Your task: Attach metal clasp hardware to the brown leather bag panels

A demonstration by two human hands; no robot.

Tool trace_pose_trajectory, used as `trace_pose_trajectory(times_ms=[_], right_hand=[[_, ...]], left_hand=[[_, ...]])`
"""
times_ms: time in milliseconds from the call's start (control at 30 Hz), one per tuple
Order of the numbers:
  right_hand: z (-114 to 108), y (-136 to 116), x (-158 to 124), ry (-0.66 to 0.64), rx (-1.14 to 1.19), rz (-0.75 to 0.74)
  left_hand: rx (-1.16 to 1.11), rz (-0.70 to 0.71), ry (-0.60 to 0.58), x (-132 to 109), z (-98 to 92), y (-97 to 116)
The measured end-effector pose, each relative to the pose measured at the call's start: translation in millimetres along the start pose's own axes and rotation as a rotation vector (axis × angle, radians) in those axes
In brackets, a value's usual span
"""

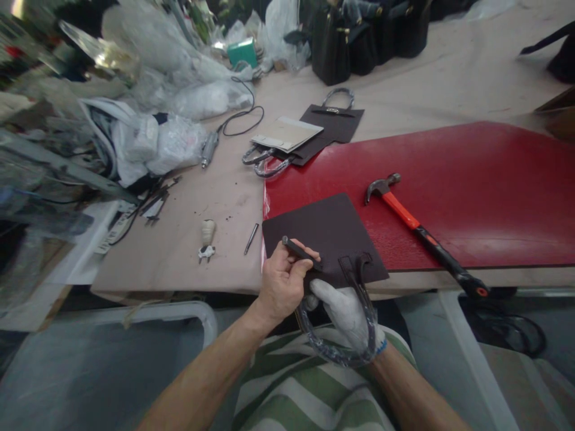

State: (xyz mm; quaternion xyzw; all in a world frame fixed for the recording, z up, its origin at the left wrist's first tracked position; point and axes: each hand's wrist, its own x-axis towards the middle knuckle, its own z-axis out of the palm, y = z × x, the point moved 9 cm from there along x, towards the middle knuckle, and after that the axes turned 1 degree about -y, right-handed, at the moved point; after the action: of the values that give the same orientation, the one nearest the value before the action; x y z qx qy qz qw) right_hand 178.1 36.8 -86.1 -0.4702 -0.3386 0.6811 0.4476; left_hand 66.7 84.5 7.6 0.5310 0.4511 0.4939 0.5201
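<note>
A dark brown leather panel [323, 230] lies at the near corner of a red board [449, 179]. Its looped handle [359, 323], wrapped in clear plastic, hangs over the table edge toward my lap. My left hand [281, 284], bare, is closed around a thin dark rod-shaped tool [299, 251] whose tip rests on the panel near the handle's base. My right hand [348, 317], in a white glove, is closed on the panel's near edge beside the handle, with the loop around it.
A hammer [417, 230] with an orange and black handle lies on the red board to the right. A metal pin [251, 238] and a small white object [207, 230] lie left of the panel. More bag panels [314, 129], black handbags [359, 36] and plastic bags [171, 143] fill the back.
</note>
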Motion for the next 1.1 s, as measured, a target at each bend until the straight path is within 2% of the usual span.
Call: trace_pose_trajectory(times_ms=[167,333,533,667,800,967,1033,1100], right_hand=[[13,-9,19,0.014,0.171,0.040],[25,-6,27,0.024,0.197,0.138],[32,10,13,0.096,0.202,0.114],[30,20,8,0.076,0.141,0.111],[5,25,-2,0.060,-0.028,0.121],[-45,27,-41,0.065,-0.284,0.315],[-69,8,-55,0.078,-0.466,0.308],[-103,-32,-62,0.236,-0.793,0.186]], left_hand=[[0.015,0.004,-0.044,31,-4.2,1],[0.019,-0.050,-0.079,56,-6.8,-16],[0.095,-0.044,-0.085,62,-8.9,-34],[0.158,-0.001,-0.084,58,-9.3,-31],[0.268,0.109,-0.086,53,-7.3,-20],[0.394,0.269,-0.088,45,-2.2,-9],[0.443,0.313,-0.089,42,-0.2,-7],[0.493,0.343,-0.089,39,1.6,-7]])
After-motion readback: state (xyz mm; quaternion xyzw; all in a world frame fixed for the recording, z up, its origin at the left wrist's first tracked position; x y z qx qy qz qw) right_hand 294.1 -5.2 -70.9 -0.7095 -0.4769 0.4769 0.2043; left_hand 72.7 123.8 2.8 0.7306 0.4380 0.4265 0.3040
